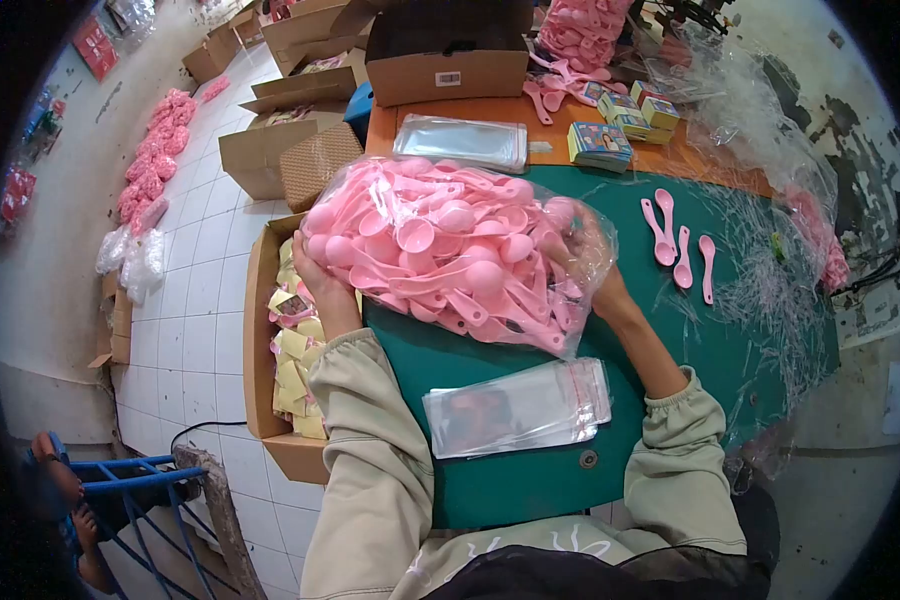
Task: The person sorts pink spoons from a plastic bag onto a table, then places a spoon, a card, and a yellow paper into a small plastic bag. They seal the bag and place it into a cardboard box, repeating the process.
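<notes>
A large clear plastic bag full of pink spoons (440, 245) is held between both my hands above the green table (470, 500). My left hand (322, 285) grips the bag's left side, its fingers partly hidden behind the plastic. At the right side, my right hand (585, 255) has its fingers around the bag's edge, seen partly through the film. Closer to me lies a stack of clear plastic sleeves (515, 410). Several loose pink spoons (682, 260) rest on the green surface to the right.
An open carton (260, 370) of yellow-labelled packets stands left of the table. Behind are another sleeve stack (460, 142), card stacks (600, 145) and a brown box (448, 75). Shredded plastic (760, 290) covers the right side. Another person's feet (88, 530) show at lower left.
</notes>
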### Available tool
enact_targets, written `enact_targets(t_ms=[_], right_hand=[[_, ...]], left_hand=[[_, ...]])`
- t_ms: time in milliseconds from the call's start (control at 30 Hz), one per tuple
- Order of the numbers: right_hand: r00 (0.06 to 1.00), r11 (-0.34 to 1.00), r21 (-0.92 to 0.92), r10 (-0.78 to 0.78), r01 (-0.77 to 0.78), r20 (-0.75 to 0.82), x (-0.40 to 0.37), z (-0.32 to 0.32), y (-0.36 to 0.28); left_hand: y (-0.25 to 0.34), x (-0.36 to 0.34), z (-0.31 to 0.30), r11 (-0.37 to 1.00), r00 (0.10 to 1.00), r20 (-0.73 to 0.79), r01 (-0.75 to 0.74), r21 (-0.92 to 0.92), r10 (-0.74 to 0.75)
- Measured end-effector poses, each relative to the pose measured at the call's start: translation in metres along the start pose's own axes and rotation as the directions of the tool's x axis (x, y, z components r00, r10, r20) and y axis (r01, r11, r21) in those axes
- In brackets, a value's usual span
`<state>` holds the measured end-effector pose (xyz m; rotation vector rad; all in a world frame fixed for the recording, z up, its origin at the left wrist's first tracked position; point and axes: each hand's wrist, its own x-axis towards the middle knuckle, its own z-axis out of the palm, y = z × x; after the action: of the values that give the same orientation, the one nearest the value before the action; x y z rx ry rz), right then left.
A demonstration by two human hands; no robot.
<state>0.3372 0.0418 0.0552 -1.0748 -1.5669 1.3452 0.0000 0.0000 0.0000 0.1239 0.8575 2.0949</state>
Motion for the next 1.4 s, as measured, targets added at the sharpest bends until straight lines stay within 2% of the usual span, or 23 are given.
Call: enact_targets(t_ms=[67, 167, 267, 367, 567, 667, 767, 867, 900, 967, 1000, 1100, 1200, 1300, 1400], right_hand=[[0.99, 0.977, -0.173, -0.133, 0.122, -0.055, -0.005, 0.002, 0.001], [0.999, 0.975, 0.22, 0.01, -0.017, 0.032, -0.006, -0.004, -0.014], [0.995, 0.958, 0.278, -0.087, 0.072, 0.039, -0.009, -0.01, -0.013], [0.999, 0.963, 0.27, 0.001, -0.014, 0.046, -0.018, -0.017, -0.036], [0.978, 0.969, 0.158, 0.172, -0.19, 0.119, -0.021, -0.042, -0.034], [0.941, 0.963, 0.016, 0.258, -0.268, 0.22, -0.023, -0.053, -0.026], [0.942, 0.984, -0.023, 0.174, -0.175, 0.287, -0.025, -0.064, -0.028], [0.949, 0.974, -0.17, 0.189, -0.149, 0.252, -0.026, -0.061, -0.032], [0.951, 0.929, -0.365, 0.162, -0.057, 0.264, -0.027, -0.058, -0.031], [0.946, 0.709, -0.693, 0.12, 0.13, 0.3, -0.036, -0.047, -0.027], [0.969, 0.673, -0.718, 0.01, 0.177, 0.248, -0.041, -0.04, -0.014], [0.941, 0.683, -0.667, -0.096, 0.299, 0.324, -0.041, -0.041, 0.0], [0.924, 0.819, -0.573, 0.241, -0.03, 0.297, -0.038, -0.055, -0.063], [0.871, 0.783, -0.617, 0.358, -0.084, 0.336, -0.025, -0.1, -0.069], [0.902, 0.837, -0.547, 0.252, -0.022, 0.349, -0.031, -0.088, -0.061]], left_hand=[[0.0, -0.006, 0.004, 0.998, 0.999, 0.005, 0.045, -0.032, -0.045], [0.001, 0.001, 0.005, 0.999, 1.0, 0.006, 0.026, -0.023, -0.025], [-0.004, 0.013, -0.009, 1.0, 0.999, 0.026, 0.023, -0.02, -0.022], [-0.003, 0.008, -0.004, 0.999, 0.999, 0.02, 0.028, -0.039, -0.027], [-0.001, 0.004, -0.001, 0.998, 0.999, 0.022, 0.047, -0.041, -0.047], [-0.003, 0.01, -0.005, 0.996, 0.998, 0.019, 0.056, -0.063, -0.055], [-0.003, 0.009, -0.003, 0.995, 0.998, 0.012, 0.063, -0.076, -0.062], [-0.005, 0.014, -0.009, 0.997, 0.999, 0.035, 0.043, -0.069, -0.041], [-0.003, 0.011, -0.006, 0.997, 0.998, 0.029, 0.051, -0.057, -0.05], [0.0, 0.004, 0.0, 0.997, 0.997, 0.018, 0.07, -0.034, -0.07], [0.0, 0.003, 0.001, 0.997, 0.998, 0.002, 0.066, -0.03, -0.066], [0.0, 0.004, 0.0, 0.998, 0.998, -0.012, 0.055, -0.028, -0.055], [-0.002, 0.009, -0.005, 0.999, 0.999, 0.022, 0.039, -0.036, -0.038], [-0.001, 0.002, 0.004, 1.0, 1.0, 0.013, 0.025, -0.015, -0.025], [-0.001, -0.001, 0.005, 0.999, 0.999, 0.002, 0.034, -0.016, -0.034]])
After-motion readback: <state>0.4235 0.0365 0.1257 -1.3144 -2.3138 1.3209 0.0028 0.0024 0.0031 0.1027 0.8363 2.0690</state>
